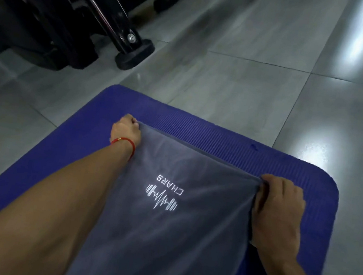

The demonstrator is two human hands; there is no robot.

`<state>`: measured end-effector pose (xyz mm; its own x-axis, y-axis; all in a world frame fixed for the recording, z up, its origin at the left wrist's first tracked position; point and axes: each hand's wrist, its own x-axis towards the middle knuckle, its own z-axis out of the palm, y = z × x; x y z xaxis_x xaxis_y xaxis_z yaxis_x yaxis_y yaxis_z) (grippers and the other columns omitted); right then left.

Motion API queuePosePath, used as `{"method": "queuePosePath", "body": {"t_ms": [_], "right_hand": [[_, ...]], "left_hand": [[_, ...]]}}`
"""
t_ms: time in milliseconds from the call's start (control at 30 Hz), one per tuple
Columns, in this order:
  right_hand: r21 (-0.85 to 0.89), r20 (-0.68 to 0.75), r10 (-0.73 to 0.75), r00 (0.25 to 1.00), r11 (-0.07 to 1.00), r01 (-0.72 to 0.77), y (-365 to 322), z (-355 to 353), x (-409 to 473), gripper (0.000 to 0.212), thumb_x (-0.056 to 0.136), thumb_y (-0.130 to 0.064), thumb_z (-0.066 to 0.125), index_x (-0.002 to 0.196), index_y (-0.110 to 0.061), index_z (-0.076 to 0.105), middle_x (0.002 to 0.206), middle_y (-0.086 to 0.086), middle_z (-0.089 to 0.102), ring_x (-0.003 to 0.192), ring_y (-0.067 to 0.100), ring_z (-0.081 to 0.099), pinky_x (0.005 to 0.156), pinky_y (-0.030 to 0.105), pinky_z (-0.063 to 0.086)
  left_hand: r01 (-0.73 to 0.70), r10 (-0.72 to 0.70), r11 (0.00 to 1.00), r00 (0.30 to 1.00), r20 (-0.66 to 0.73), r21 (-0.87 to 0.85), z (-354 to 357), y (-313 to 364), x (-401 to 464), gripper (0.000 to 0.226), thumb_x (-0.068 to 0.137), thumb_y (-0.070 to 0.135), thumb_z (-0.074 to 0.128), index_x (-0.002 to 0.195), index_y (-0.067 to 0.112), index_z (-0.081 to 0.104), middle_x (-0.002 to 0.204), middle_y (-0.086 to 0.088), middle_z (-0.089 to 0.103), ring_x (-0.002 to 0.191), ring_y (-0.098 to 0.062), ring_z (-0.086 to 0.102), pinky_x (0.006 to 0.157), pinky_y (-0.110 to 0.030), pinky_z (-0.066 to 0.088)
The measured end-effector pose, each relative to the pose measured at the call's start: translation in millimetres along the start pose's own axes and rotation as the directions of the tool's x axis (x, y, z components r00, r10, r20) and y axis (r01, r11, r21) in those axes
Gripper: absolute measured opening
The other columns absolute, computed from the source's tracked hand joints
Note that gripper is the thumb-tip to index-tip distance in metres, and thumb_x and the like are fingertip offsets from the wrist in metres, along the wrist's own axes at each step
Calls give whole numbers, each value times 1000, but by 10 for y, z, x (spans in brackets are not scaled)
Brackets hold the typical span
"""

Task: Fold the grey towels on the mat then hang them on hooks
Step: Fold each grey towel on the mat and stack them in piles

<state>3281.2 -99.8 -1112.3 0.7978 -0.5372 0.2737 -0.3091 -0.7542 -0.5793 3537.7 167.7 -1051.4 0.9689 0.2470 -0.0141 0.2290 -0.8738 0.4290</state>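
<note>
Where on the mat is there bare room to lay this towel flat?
Bare mat lies beyond the grey towel, up to the far edge, and left of the left hand. Right of the right hand only a narrow strip remains. The middle is taken by towel and arms.

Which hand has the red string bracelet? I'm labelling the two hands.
The left hand, gripping the grey towel's far-left corner. The right hand, pinching the other corner, has a bare wrist.

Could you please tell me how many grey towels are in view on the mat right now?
1: the grey towel lies on the blue mat, both hands gripping its far corners. Others may be out of view.
</note>
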Motion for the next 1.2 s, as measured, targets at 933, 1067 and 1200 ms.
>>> {"method": "queuePosePath", "body": {"t_ms": [933, 1067, 1200], "right_hand": [[-4, 522, -4, 853, 1000, 7, -763, -628, 540, 17, 103, -17, 51, 110, -4, 58, 112, 15, 56, 108, 37, 54, 83, 36, 39], [295, 497, -158, 853, 955, 5, -1922, -1002, 613, 25, 95, -4, 64, 74, -15, 55, 75, 5, 57, 84, 25, 57, 75, 30, 40], [490, 472, -338, 815, 869, 77, -3005, -1579, 571, 18, 91, -7, 72, 81, -17, 62, 75, 9, 65, 78, 32, 66, 79, 50, 58]], "left_hand": [[-47, 21, 984, 988, -152, -171, -2178, -889, -1410, 22, 98, 4, 55, 115, 3, 70, 107, -16, 71, 107, -34, 66, 89, -33, 49], [69, -129, 977, 945, -302, -200, -2912, -1512, -1863, 19, 98, 5, 54, 108, -5, 66, 109, -28, 68, 105, -44, 62, 86, -40, 46], [130, -273, 929, 872, -405, -347, -3761, -2095, -2280, 21, 100, 7, 50, 108, -3, 66, 107, -27, 68, 103, -44, 62, 87, -45, 47]]}}
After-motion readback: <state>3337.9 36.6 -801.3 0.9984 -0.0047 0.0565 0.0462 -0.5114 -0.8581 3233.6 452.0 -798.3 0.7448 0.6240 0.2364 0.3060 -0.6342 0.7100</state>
